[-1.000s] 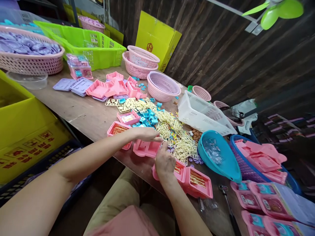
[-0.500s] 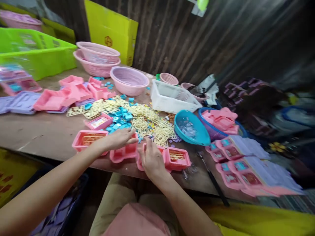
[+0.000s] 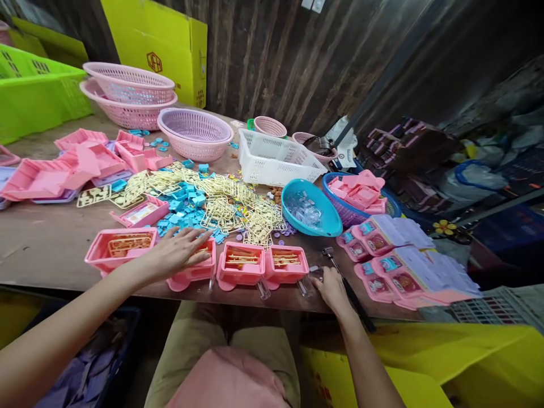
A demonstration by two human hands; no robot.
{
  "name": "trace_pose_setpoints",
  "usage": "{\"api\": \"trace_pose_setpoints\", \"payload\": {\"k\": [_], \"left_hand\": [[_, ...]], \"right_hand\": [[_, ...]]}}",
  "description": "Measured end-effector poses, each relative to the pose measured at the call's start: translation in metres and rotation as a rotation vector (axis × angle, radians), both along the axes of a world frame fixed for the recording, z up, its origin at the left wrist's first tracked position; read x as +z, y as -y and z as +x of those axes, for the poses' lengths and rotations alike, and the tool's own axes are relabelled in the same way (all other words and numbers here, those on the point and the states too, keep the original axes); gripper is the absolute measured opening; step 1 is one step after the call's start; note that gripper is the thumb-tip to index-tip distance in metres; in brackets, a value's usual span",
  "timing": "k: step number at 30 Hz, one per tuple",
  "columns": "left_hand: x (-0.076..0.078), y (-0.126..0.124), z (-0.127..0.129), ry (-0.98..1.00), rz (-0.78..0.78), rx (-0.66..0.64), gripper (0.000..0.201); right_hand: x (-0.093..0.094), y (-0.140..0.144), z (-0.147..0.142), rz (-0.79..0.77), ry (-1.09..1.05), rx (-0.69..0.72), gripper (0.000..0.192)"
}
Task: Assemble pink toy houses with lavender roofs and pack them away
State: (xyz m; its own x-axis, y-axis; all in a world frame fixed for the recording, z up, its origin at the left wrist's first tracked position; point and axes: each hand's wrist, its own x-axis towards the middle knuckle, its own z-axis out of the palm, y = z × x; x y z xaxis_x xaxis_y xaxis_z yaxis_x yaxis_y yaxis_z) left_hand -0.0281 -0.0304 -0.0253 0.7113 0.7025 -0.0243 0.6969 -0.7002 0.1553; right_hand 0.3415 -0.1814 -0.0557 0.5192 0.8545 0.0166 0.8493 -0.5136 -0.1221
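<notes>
Four pink boxes (image 3: 242, 279), 8 to 6 o'clock, appear filled; clear parts (image 3: 305, 287), 5 to 7, lie unfitted; my left hand (image 3: 181, 252) spreads flat over one box; my right hand (image 3: 334, 288) curls among parts, grip I cannot tell.

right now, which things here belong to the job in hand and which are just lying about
Likely the job: pink tubs, cream frames, blue pieces, clear plastic pieces by the right hand.
Probably just lying about: black-handled tool, green crate, yellow box.
</notes>
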Motion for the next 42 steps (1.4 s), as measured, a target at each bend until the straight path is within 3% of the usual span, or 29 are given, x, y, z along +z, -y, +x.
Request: {"api": "trace_pose_setpoints", "payload": {"k": [3, 5, 7, 9, 12, 15, 18, 20, 23, 26, 30, 35, 42], "left_hand": [[-0.002, 0.005, -0.008, 0.012, -0.012, 0.07, 0.059], [0.004, 0.014, -0.008, 0.119, 0.019, 0.17, 0.065], [0.016, 0.027, -0.003, 0.312, -0.006, 0.179, 0.068], [0.028, 0.043, 0.008, 0.523, -0.13, 0.085, 0.067], [0.039, 0.065, 0.029, 0.706, -0.341, -0.09, 0.06], [0.039, 0.076, 0.031, 0.9, -0.446, -0.049, 0.042], [0.037, 0.073, 0.001, 1.013, -0.478, 0.073, 0.04], [0.033, 0.063, -0.035, 0.956, -0.359, 0.147, 0.047], [0.021, 0.039, -0.092, 0.64, -0.068, 0.296, 0.064], [0.0, 0.016, -0.126, 0.313, 0.0, 0.347, 0.076], [-0.012, -0.005, -0.13, 0.364, -0.101, 0.344, 0.071], [-0.001, -0.02, -0.129, 0.464, -0.312, 0.448, 0.067], [-0.008, -0.04, -0.134, 0.582, -0.443, 0.478, 0.062]], "right_hand": [[0.002, -0.002, 0.006, 0.071, -0.009, -0.019, 0.004], [0.016, -0.005, 0.004, 0.154, -0.005, -0.021, 0.009], [0.035, -0.012, -0.011, 0.29, -0.032, 0.03, 0.014], [0.055, -0.021, -0.043, 0.517, -0.191, 0.255, 0.02], [0.077, -0.036, -0.112, 0.51, -0.455, 0.695, 0.02], [0.081, -0.048, -0.176, 0.5, -0.604, 0.877, 0.019], [0.076, -0.058, -0.214, 0.479, -0.767, 0.835, 0.023], [0.072, -0.065, -0.227, 0.448, -0.821, 0.81, 0.027], [0.067, -0.075, -0.24, 0.401, -0.74, 0.811, 0.029], [0.059, -0.086, -0.253, 0.375, -0.614, 0.825, 0.025], [0.052, -0.104, -0.271, 0.318, -0.369, 0.841, 0.026], [0.056, -0.125, -0.296, 0.109, 0.005, 0.761, 0.02], [0.05, -0.146, -0.317, -0.003, 0.119, 0.695, 0.023]]}}
